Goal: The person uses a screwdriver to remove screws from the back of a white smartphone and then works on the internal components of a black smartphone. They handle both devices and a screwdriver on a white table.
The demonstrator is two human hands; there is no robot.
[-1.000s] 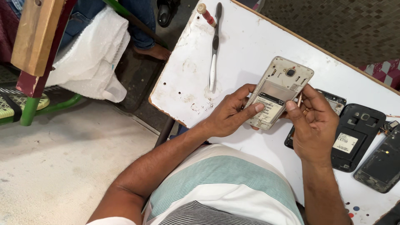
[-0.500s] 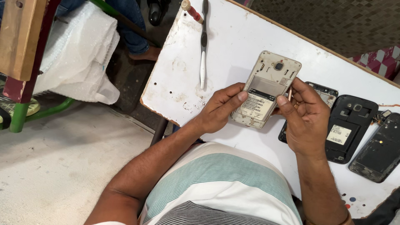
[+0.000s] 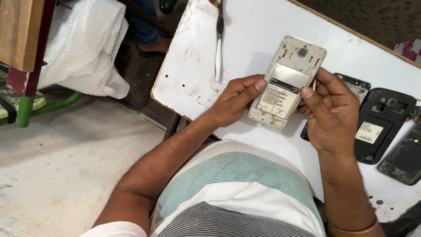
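While a white plastic bag (image 3: pixel 83 52) slumps on the floor at far left, a toothbrush (image 3: pixel 218 41) lies on the worn white table (image 3: pixel 184 66) near its left edge. Just right of it, the left hand (image 3: pixel 232 98) grips the left side of an opened pale-gold phone (image 3: pixel 287 81), held above the table with its back cover off and battery exposed. The right hand (image 3: pixel 333 116) closes on the phone's right edge, thumb on the battery. It looks light, stiff and fragile inside, so the frame edges are the safest hold. Further right lie two black opened phones (image 3: pixel 381 125) and another (image 3: pixel 405 158) at the edge.
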